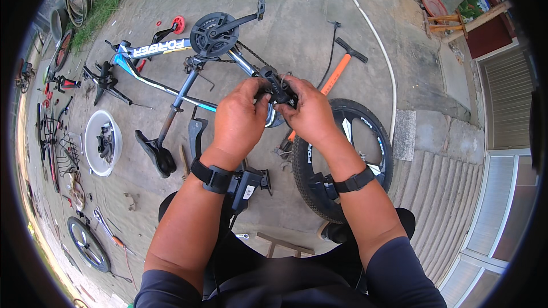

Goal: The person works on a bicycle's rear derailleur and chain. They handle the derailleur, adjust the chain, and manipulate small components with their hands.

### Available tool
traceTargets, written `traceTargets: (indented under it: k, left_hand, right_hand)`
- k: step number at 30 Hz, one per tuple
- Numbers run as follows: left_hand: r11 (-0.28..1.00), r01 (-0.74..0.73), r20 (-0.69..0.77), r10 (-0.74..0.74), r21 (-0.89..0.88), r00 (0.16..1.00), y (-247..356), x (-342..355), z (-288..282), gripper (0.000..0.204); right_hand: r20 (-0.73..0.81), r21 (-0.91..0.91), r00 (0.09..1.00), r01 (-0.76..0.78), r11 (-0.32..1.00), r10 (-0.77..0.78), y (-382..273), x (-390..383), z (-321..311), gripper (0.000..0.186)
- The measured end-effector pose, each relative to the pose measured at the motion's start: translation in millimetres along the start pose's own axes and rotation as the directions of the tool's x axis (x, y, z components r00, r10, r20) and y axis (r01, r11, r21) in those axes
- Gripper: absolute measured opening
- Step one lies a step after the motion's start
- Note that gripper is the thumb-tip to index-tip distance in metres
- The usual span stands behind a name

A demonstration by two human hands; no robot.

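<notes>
Near the middle of the frame, the left hand [240, 108] and the right hand [310, 105] both pinch a small black bike part [276, 82], with fingers bent around it from each side. The fingers hide some of it. Behind the hands, a blue and white bike frame [181, 92] lies on the ground, from the upper left to the middle. It has a dark chainring [214, 34] at the top and a black saddle [155, 154] lower down. Just right of the middle, a bike wheel [301, 179] with a fat black tire lies under the right arm. Above it is an orange floor pump [337, 73]. At the left, a white tub [117, 147] holds dark metal parts [105, 141].
</notes>
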State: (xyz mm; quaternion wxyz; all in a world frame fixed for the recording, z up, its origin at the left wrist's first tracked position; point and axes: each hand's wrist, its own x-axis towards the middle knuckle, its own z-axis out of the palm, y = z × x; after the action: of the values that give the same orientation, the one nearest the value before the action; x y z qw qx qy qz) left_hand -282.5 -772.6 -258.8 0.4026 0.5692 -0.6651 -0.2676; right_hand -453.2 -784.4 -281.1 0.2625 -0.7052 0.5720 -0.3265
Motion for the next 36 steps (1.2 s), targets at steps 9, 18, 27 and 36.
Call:
traceTargets:
  k: [9,18,27,36]
  left_hand:
    - [0.998,0.048,0.005,-0.048,-0.041,0.999,-6,1,-2,0.019]
    - [0.999,0.019,0.025,-0.019,0.03,0.999,-8,-1,-4,0.02]
    - [0.944,-0.13,0.133,0.093,0.302,0.987,2,-2,-11,0.027]
    - [0.999,0.027,0.106,-0.032,0.046,0.994,-16,-3,-3,0.032]
  right_hand:
    - [0.009,-0.038,1.0,0.007,0.999,-0.007,-6,3,2,0.057]
    - [0.018,-0.041,1.0,-0.017,0.999,0.018,-6,5,2,0.056]
    - [0.069,-0.088,0.996,-0.051,0.995,0.057,-7,6,-2,0.06]
    - [0.041,-0.032,0.996,-0.072,0.997,0.073,-5,7,3,0.058]
